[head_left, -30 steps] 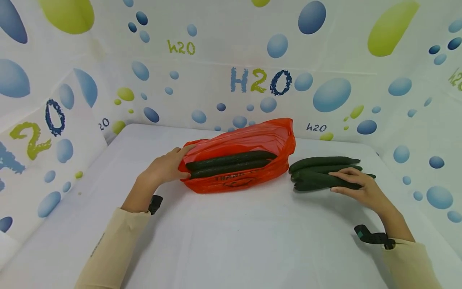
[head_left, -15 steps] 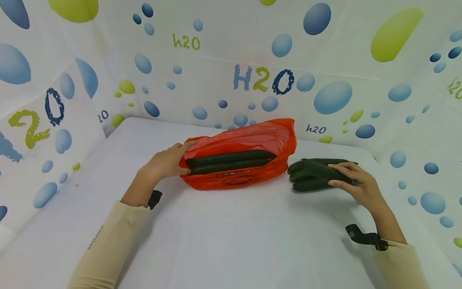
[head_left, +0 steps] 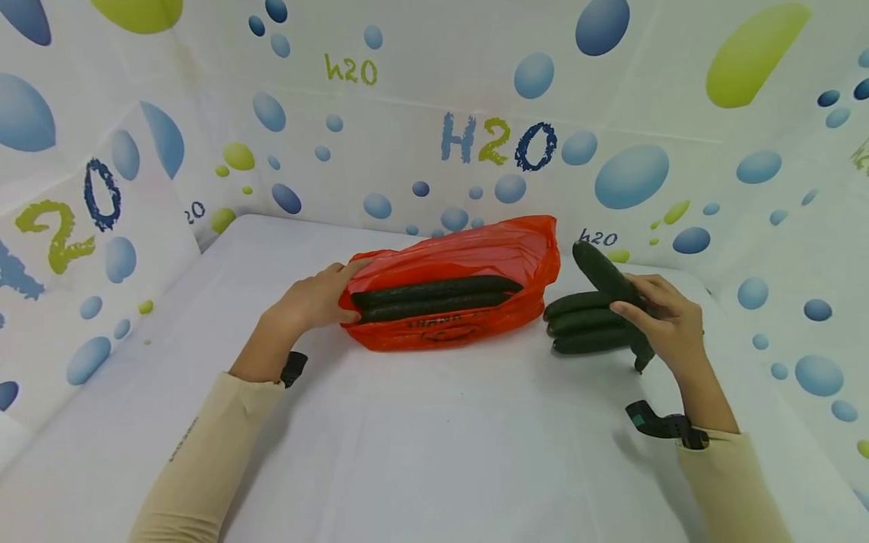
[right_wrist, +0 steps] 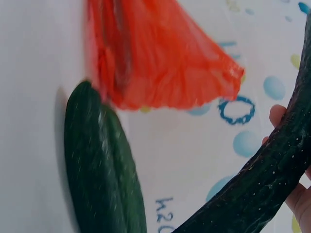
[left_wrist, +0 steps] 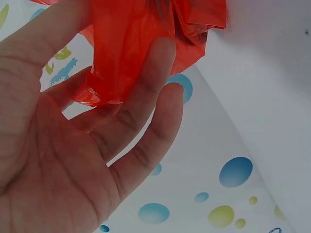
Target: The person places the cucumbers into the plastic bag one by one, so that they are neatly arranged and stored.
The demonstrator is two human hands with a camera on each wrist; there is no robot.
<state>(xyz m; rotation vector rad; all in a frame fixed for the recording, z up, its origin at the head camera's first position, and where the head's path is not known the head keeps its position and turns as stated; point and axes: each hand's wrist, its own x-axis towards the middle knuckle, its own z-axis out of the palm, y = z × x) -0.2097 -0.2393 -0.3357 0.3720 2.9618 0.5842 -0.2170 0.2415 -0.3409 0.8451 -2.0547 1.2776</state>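
Note:
A red plastic bag [head_left: 387, 337] lies on its side on the white table, its mouth facing forward, with two dark green cucumbers [head_left: 434, 296] side by side inside. My left hand [head_left: 314, 303] holds the bag's left end, thumb at the lower edge and fingers at the upper; in the left wrist view the red film [left_wrist: 121, 48] runs between the fingers. My right hand [head_left: 668, 320] grips a cucumber [head_left: 597, 265] around its middle, tilted with its far end raised. Beneath it, several more cucumbers [head_left: 584, 324] lie together just right of the bag.
The white-covered table [head_left: 434, 452] stretches in front of the bag. Behind and at both sides stands a white sheet [head_left: 407, 45] printed with blue and green drops and H2O lettering. A black strap mount [head_left: 661, 424] sits on the right wrist.
My right hand has picked a cucumber off the pile and swung its far end up, leaving the others lying. The left hand stays at the bag's left end.

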